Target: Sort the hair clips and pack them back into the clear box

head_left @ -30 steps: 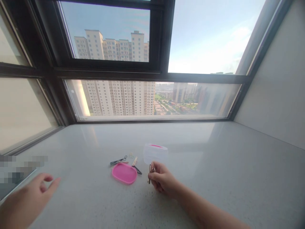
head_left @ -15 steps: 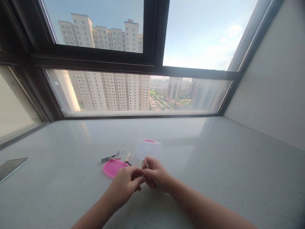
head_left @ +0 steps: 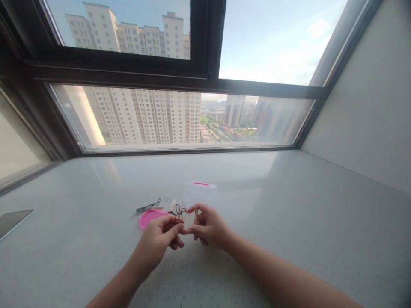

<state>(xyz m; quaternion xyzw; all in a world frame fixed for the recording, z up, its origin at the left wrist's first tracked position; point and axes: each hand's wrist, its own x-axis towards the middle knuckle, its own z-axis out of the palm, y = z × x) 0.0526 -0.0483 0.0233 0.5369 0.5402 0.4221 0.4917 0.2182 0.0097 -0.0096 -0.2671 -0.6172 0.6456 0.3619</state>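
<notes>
Nearest the camera, two bare forearms are reaching in from the bottom edge, and the person's left hand (head_left: 156, 243) and right hand (head_left: 209, 226) are meeting above a speckled pale stone countertop (head_left: 263, 192). The left hand's fingertips (head_left: 175, 228) are pinching narrowly at the base of a small brown wire double loop (head_left: 179, 213). It is standing just above them, its long axis running roughly upright and its two loops pointing away from the person like little ears. The double loop is sitting between the hands, nearer the left one. The right hand is curving into a narrow pinch around a thin brown strand (head_left: 196, 214) just beside the loops; I cannot tell whether its fingers are closing on the strand, or whether strand and loops are one piece.

Just beyond the hands, a flat pink oval dish (head_left: 149, 218) is lying on the counter, with small dark-handled scissors (head_left: 148, 206) and a slim tan-handled tool (head_left: 172, 206) beside it. A translucent plastic box with a pink strip (head_left: 201, 192) is standing further right, and a dark glassy slab (head_left: 13, 222) is lying at the far left. Past the counter, a black-framed window (head_left: 205, 79) is looking out on pale high-rise apartment blocks (head_left: 144, 115).
</notes>
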